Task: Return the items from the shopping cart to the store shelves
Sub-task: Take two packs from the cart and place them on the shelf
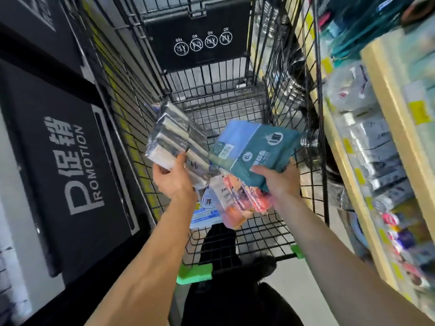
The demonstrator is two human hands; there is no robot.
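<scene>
Both hands are gripping items above the shopping cart (235, 109): the left hand (173, 177) is curling round a clear-wrapped grey pack (171, 140), its long axis running toward the upper left of the frame, and the right hand (275, 180) is pinching a teal-blue pouch (254, 147). Store shelves (367, 161) are filling the right edge — nearer the right hand. Cart wire is standing between; a pink-orange packet (237, 201) is lying below in the basket.

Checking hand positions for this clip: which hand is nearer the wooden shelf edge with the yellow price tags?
Right. The right hand holds the teal pack on the side toward the shelf edge; the left hand grips the silver pack farther away.
</scene>
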